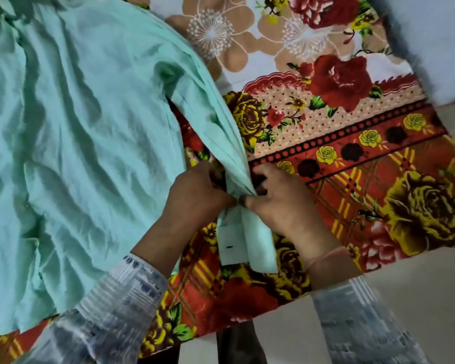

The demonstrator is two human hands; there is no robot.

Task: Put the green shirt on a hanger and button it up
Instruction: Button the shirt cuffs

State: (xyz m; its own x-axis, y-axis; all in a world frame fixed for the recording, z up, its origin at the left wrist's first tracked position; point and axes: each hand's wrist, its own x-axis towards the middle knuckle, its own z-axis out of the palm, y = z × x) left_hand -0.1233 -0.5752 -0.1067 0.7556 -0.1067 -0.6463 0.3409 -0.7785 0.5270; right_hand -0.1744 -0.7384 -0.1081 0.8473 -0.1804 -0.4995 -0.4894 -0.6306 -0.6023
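Observation:
The pale green shirt (71, 143) lies spread and wrinkled over the left half of the bed. One long sleeve (210, 122) runs down toward me and ends in a cuff (237, 243) with a dark buttonhole. My left hand (195, 198) and my right hand (281, 200) both pinch the sleeve just above the cuff, fingertips almost touching. The cuff hangs loose below my fingers. No hanger is in view.
A floral bedsheet (352, 143) in red, yellow and beige covers the bed. Its near edge (273, 306) drops to a pale floor (418, 279) at the lower right. A light wall (436, 35) stands at the upper right.

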